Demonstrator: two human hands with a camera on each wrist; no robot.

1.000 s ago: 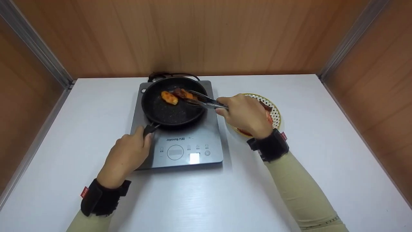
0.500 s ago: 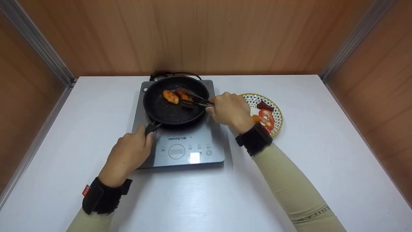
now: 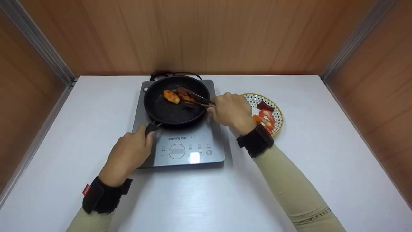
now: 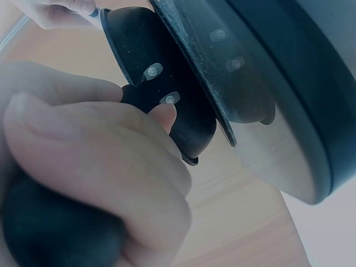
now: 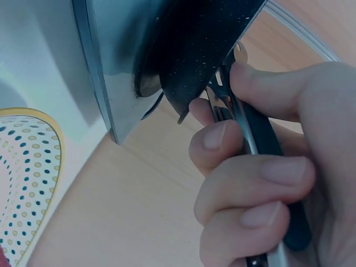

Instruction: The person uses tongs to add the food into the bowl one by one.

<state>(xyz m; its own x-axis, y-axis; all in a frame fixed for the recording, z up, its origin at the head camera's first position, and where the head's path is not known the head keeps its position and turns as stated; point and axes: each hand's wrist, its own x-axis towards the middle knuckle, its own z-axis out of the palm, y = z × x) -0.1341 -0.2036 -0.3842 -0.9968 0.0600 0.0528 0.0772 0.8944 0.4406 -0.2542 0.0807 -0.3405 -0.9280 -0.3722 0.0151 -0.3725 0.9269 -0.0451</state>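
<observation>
A black frying pan sits on an induction cooktop. My left hand grips the pan's handle, its fingers curled round it, as the left wrist view also shows. My right hand holds metal tongs with dark grips, fingers wrapped round them. The tongs' tips reach down into the right half of the pan among dark red and orange food pieces; whether they pinch a piece is hard to tell. An orange-yellow piece of food lies just left of them.
Right of the cooktop, partly behind my right hand, stands a dotted plate with red slices and a dark red piece. A black cord runs behind the pan. Wooden panels enclose the white table.
My right hand has moved left toward the pan with the tongs, uncovering more of the plate. The tongs' arms have come closer together. My left hand stays on the handle.
</observation>
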